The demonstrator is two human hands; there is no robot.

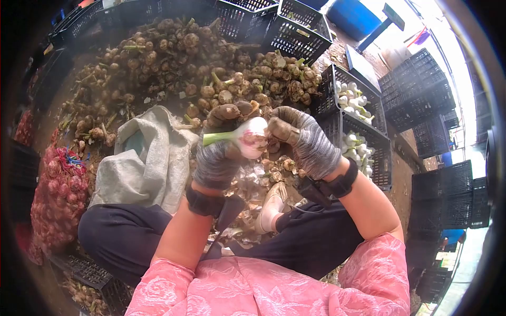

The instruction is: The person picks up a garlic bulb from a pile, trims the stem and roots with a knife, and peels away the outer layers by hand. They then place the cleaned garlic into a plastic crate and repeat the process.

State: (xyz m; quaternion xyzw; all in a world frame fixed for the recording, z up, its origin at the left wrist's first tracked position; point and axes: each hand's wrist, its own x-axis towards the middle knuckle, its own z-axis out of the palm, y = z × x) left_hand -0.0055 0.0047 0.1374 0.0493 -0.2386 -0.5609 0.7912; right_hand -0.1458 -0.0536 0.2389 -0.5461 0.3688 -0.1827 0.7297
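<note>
A garlic bulb, white with purple patches and a short green stem, lies on its side in front of me. My left hand, in a grey glove with soiled fingers, is closed round it from the stem side. The gloved fingers of my right hand are curled and pinched against the bulb's root end, where some brown skin shows. Below both hands, loose garlic skins and a few dirty bulbs cover the ground.
A large heap of unpeeled garlic spreads ahead. Cleaned white bulbs fill black crates at the right. A pale sack and a red net bag of garlic lie left. Stacked crates and a blue barrel stand farther off.
</note>
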